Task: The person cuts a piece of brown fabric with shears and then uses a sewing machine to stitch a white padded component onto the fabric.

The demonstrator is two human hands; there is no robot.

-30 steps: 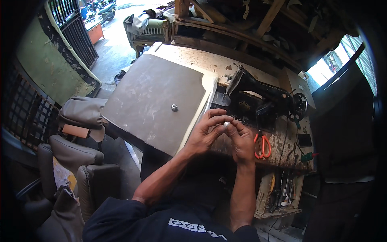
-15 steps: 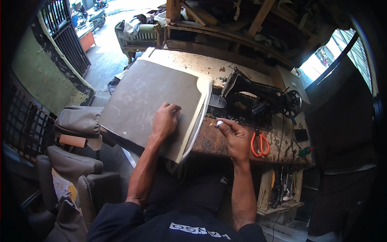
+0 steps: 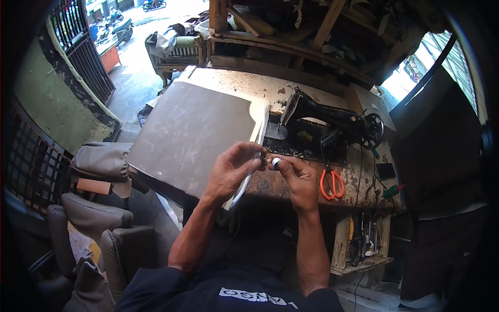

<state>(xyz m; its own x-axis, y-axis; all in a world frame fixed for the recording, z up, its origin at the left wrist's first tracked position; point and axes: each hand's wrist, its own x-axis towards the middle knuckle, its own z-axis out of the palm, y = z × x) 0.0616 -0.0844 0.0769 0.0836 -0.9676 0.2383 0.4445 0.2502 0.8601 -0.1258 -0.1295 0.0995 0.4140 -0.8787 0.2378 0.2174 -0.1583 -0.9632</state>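
My left hand (image 3: 228, 172) pinches a small dark metal piece, apparently a bobbin case (image 3: 262, 155), between thumb and fingers. Close beside it, my right hand (image 3: 302, 184) grips a bobbin with white thread (image 3: 275, 162). The two small parts are nearly together; whether they touch I cannot tell. Both hands are above the front of the worn table (image 3: 270, 182). A grey-brown covered panel (image 3: 182, 130) with a pale edge lies left of them. Beyond my right hand stands a black sewing machine (image 3: 327, 117).
Scissors with orange handles (image 3: 331, 184) lie right of my right hand. Farther right are a dark phone-like slab (image 3: 385, 170) and a green-handled tool (image 3: 392, 191). An open drawer of tools (image 3: 366, 239) juts out below. Brown padded seat parts (image 3: 96, 210) stand at the left.
My left hand has moved right, from over the panel to beside my right hand, and the dark piece now shows in its fingers. My right hand has shifted slightly left with the bobbin.
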